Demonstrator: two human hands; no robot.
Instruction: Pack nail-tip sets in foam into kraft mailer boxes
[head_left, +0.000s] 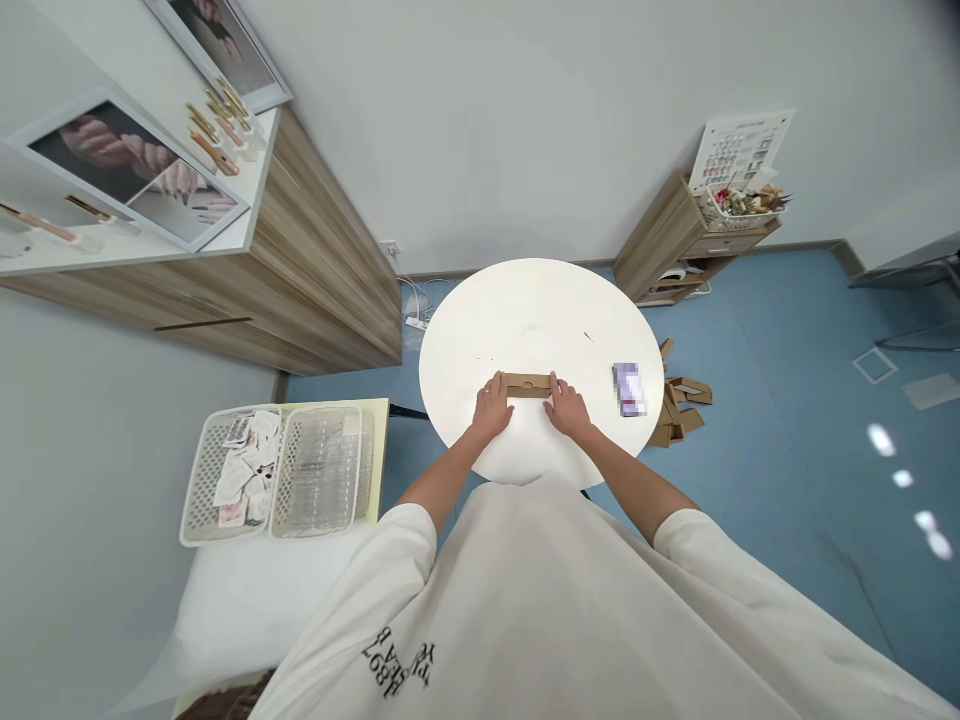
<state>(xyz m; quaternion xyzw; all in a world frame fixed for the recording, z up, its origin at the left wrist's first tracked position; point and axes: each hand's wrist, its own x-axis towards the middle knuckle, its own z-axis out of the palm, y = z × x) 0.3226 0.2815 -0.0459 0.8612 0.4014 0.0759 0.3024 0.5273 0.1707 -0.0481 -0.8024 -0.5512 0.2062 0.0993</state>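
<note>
A small, long brown cardboard box (527,386) lies on the white oval-looking table (536,300), its long side facing me and a half-round thumb notch at the middle of its edge. My left hand (492,406) grips its left end, fingers at the far side and thumb toward me. At the right end, my right hand (567,408) holds it in the same way. Whether anything is inside the box is hidden. To the right of my right hand, a purple and white item (629,389) lies on the table, blurred into blocks.
Several folded cardboard boxes (679,415) lie on the blue floor right of the table. On the left stand a basket of small packets (193,480) and a basket of clear plastic cases (319,470). A wood-grain cabinet (330,260) and a small shelf unit (660,235) flank the table.
</note>
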